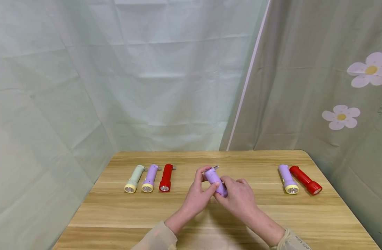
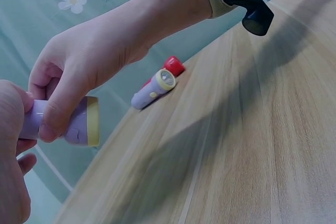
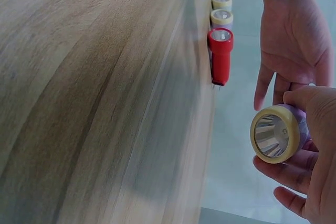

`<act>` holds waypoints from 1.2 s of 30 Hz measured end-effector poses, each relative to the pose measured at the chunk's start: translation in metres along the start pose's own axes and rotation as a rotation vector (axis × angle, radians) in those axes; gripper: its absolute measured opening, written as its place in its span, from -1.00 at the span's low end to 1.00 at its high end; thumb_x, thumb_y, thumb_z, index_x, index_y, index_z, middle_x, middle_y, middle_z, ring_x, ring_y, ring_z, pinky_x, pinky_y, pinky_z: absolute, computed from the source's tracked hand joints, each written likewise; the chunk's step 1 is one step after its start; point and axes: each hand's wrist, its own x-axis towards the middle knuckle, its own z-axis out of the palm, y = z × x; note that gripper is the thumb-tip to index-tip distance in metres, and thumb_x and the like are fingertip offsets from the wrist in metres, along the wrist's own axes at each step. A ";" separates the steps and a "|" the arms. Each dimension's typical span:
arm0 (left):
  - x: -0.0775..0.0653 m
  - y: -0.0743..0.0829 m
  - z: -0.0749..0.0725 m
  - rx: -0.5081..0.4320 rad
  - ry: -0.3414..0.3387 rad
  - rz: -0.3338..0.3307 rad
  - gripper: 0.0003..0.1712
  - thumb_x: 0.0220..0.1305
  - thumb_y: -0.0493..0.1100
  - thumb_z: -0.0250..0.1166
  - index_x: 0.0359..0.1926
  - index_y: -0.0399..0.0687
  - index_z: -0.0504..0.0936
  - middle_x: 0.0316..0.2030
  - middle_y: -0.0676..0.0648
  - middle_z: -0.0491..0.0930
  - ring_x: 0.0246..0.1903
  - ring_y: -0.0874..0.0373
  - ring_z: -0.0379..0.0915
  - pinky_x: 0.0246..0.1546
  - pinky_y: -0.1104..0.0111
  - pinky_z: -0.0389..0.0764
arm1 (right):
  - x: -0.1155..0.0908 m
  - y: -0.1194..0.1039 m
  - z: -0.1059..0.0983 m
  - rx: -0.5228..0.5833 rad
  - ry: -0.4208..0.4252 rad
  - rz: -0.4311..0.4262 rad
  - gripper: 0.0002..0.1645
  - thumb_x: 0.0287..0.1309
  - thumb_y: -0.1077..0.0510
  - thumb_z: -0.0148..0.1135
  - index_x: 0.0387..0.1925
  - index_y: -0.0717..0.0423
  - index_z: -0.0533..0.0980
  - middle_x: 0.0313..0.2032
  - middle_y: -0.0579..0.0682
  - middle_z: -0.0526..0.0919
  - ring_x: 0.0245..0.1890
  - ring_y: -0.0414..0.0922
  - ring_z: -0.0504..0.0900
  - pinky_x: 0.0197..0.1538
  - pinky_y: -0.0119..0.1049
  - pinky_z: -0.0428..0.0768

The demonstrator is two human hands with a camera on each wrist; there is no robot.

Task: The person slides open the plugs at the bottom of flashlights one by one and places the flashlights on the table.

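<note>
Both hands hold one purple flashlight (image 1: 213, 177) above the middle of the table, its metal prongs (image 1: 216, 167) sticking out at the tail end. My left hand (image 1: 197, 194) pinches the tail part between thumb and fingers. The head end is gripped by my right hand (image 1: 239, 196), its thumb and fingers around the body. In the right wrist view the lens (image 3: 272, 136) with its cream ring faces the camera. The left wrist view shows the right thumb (image 2: 55, 121) lying along the purple body.
At the left lie a pale green flashlight (image 1: 135, 177), a purple flashlight (image 1: 151, 176) and a red flashlight (image 1: 167, 177), prongs out. On the right lie another purple flashlight (image 1: 286, 177) and a red flashlight (image 1: 305, 179), no prongs showing. Curtains hang behind the wooden table (image 1: 115, 215).
</note>
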 end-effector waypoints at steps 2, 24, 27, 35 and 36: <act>0.000 0.001 -0.001 0.000 -0.003 0.001 -0.32 0.41 0.06 0.34 0.43 0.33 0.23 0.11 -0.11 0.50 -0.01 0.02 0.46 -0.27 0.23 0.52 | 0.000 -0.001 -0.001 0.010 -0.011 0.012 -0.54 -0.01 -0.16 0.54 -0.18 0.00 0.61 -0.58 -0.34 0.50 -0.65 -0.34 0.34 -0.09 -0.13 0.52; 0.000 0.002 -0.008 0.008 -0.011 -0.002 -0.34 0.41 0.07 0.33 0.45 0.29 0.30 0.13 -0.04 0.50 0.10 0.00 0.43 -0.12 0.14 0.53 | -0.001 -0.008 -0.006 0.130 -0.152 0.114 -0.39 0.00 -0.27 0.51 0.00 -0.03 0.59 -0.44 -0.37 0.58 -0.55 -0.40 0.41 -0.13 -0.22 0.46; 0.000 0.002 -0.008 0.010 -0.008 0.002 -0.31 0.41 0.08 0.33 0.46 0.37 0.28 0.09 -0.02 0.53 0.12 0.02 0.44 -0.09 0.13 0.55 | -0.001 -0.008 -0.005 0.160 -0.146 0.133 -0.40 0.00 -0.23 0.52 0.01 -0.04 0.60 -0.44 -0.38 0.59 -0.55 -0.41 0.42 -0.16 -0.23 0.46; 0.001 -0.001 -0.003 -0.044 0.012 -0.066 -0.14 0.36 0.09 0.38 0.52 0.17 0.14 -0.05 -0.07 0.61 0.17 -0.03 0.47 -0.06 0.15 0.60 | -0.002 -0.007 -0.001 0.190 -0.096 0.149 -0.39 -0.02 -0.16 0.56 0.01 0.02 0.60 -0.40 -0.30 0.66 -0.56 -0.41 0.44 -0.24 -0.24 0.46; 0.001 -0.001 -0.002 -0.050 0.014 -0.076 -0.15 0.35 0.08 0.40 0.50 0.11 0.16 -0.06 -0.08 0.61 0.15 -0.03 0.48 -0.07 0.16 0.60 | -0.002 -0.006 0.000 0.185 -0.093 0.154 -0.41 -0.02 -0.14 0.56 0.01 0.02 0.60 -0.40 -0.29 0.67 -0.55 -0.39 0.45 -0.27 -0.25 0.46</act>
